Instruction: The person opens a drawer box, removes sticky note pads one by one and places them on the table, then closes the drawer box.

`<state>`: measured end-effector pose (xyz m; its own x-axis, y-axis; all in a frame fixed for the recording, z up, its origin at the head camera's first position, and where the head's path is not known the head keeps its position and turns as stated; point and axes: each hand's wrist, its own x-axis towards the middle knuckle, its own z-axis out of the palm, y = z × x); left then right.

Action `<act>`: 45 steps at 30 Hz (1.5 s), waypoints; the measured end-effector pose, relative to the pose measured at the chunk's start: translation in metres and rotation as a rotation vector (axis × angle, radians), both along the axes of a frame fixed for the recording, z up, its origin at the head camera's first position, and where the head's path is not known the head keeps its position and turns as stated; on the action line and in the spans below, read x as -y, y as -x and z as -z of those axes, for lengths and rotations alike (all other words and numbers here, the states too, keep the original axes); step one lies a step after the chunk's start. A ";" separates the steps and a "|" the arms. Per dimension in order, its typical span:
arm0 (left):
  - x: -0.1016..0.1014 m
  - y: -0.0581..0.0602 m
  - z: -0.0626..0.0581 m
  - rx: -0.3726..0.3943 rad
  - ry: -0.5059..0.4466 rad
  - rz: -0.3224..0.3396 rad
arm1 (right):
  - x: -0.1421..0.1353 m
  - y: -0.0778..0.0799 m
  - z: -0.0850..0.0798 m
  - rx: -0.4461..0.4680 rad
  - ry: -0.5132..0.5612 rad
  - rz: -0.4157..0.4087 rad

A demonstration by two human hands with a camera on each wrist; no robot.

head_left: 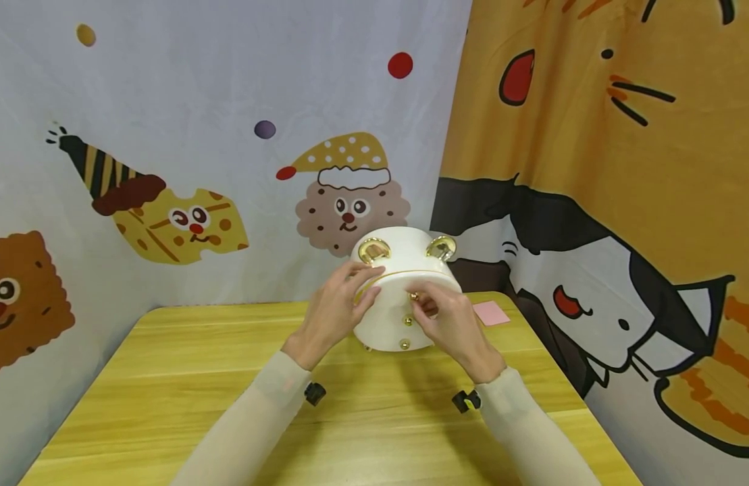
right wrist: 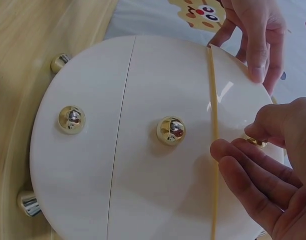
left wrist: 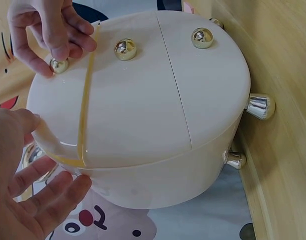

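A white rounded box (head_left: 381, 317) with gold ears (head_left: 374, 250) and small gold feet (left wrist: 261, 106) stands on the table. Its front carries gold knobs, one per panel, including a middle knob (right wrist: 170, 131) and a lower knob (right wrist: 71, 119). Between thumb and fingers, my right hand (head_left: 456, 324) pinches the top knob (left wrist: 58, 65). At the box's upper left edge, my left hand (head_left: 333, 302) touches with its thumb at the front rim and its fairly straight fingers spread along the side. A yellowish strip (left wrist: 85, 107) shows along the top panel's lower edge.
The wooden table (head_left: 210, 378) has rounded far corners. A pink square of paper (head_left: 491, 313) lies right of the box. Printed cartoon curtains (head_left: 186, 88) hang behind the table and along its right side. A small dark device (head_left: 315, 393) sits at each wrist.
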<state>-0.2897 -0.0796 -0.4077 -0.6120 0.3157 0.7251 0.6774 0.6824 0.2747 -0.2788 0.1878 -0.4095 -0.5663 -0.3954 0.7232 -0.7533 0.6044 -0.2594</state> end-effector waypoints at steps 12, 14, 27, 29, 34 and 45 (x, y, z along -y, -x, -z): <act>-0.003 0.000 -0.003 -0.024 0.004 0.005 | -0.001 0.002 -0.001 0.016 0.013 0.001; -0.004 0.000 -0.003 -0.015 0.011 0.002 | -0.001 0.002 -0.002 0.020 0.012 0.001; -0.005 -0.002 -0.004 -0.025 0.068 -0.018 | -0.005 0.000 0.002 0.039 -0.031 -0.020; -0.006 -0.003 -0.005 -0.027 0.071 -0.021 | -0.007 0.000 0.004 0.040 -0.040 -0.032; -0.007 -0.004 -0.006 -0.036 0.071 -0.030 | -0.013 -0.003 0.010 0.041 -0.063 -0.063; -0.009 -0.007 -0.008 -0.037 0.075 -0.057 | -0.021 -0.006 0.023 0.025 -0.196 -0.035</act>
<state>-0.2830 -0.0706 -0.3997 -0.6039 0.3356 0.7230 0.6455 0.7380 0.1967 -0.2725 0.2090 -0.4330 -0.5664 -0.5468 0.6166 -0.7694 0.6189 -0.1580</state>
